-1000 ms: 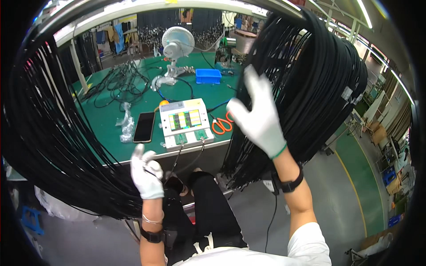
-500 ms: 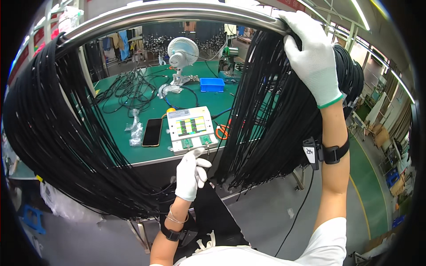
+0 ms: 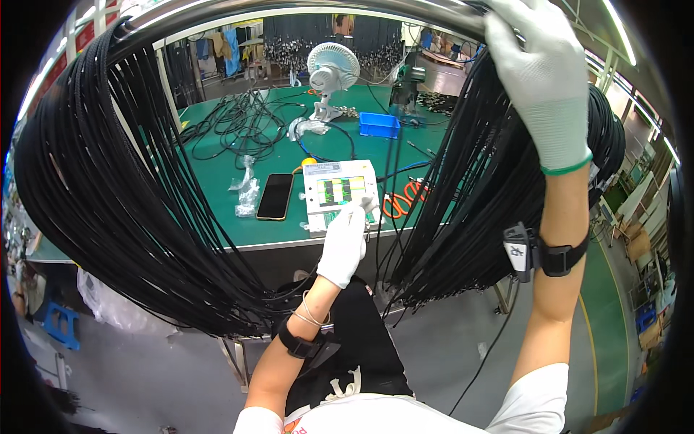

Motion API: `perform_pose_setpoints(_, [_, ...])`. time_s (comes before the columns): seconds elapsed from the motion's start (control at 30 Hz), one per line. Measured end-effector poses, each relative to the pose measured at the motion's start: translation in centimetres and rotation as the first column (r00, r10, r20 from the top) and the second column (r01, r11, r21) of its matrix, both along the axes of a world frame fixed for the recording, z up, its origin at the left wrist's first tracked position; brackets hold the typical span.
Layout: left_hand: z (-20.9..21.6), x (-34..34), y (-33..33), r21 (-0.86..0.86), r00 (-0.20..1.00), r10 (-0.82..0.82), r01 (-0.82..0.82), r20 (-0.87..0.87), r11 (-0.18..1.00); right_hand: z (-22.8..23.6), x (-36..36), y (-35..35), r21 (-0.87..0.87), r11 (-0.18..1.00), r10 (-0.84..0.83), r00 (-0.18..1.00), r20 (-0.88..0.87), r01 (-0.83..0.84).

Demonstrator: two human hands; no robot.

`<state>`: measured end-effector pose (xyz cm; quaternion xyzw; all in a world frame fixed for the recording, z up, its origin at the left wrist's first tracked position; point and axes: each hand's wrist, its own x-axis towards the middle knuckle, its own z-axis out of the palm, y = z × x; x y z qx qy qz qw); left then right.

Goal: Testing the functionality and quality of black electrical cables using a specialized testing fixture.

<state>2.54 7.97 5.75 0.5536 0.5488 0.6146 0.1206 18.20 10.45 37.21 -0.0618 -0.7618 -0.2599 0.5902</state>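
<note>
A curved metal rail [image 3: 303, 10] crosses the top of the view, with thick bunches of black cables [image 3: 94, 181] draped over it at both sides. My right hand [image 3: 546, 79], in a white glove, is raised to the rail's right end and closes round black cables where they hang over it. The upper fingers are partly cut off by the frame edge. My left hand [image 3: 344, 242], also gloved, is in front of a white tester [image 3: 315, 197] with a lit screen. Its fingers are pinched together over the tester's lower right part; what they hold is too small to name.
On the green table [image 3: 210, 231] lie a phone [image 3: 275, 197], clear plastic bags [image 3: 248, 195], coiled orange tubing [image 3: 396, 205], a blue bin [image 3: 379, 124] and loose black cables [image 3: 238, 126]. A white fan [image 3: 332, 69] stands behind. A blue stool [image 3: 61, 325] is at lower left.
My left hand has moved up and forward to the tester, its fingers drawing together. My right hand stays at the rail. The view has shifted, so the table sits further right.
</note>
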Motion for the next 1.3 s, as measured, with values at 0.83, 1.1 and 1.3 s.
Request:
perform_pose_setpoints(0.83, [-5.1, -4.5, -2.9, -0.346, 0.742, 0.281, -0.070, 0.609, 0.935, -34.2, -2.5, 5.7, -0.847, -0.465, 0.063, 0.945, -0.320, -0.255])
perform_pose_setpoints(1.1, [-4.2, -3.2, -0.8, -0.341, 0.521, 0.217, 0.155, 0.826, 0.927, -35.9, -5.3, 7.1, -0.861, -0.417, 0.183, 0.901, -0.392, -0.290])
perform_pose_setpoints(1.3, [-4.1, -2.5, -0.7, -0.306, 0.483, 0.227, 0.088, 0.845, 0.948, -35.7, -5.5, 6.5, -0.849, -0.460, 0.187, 0.906, -0.379, -0.260])
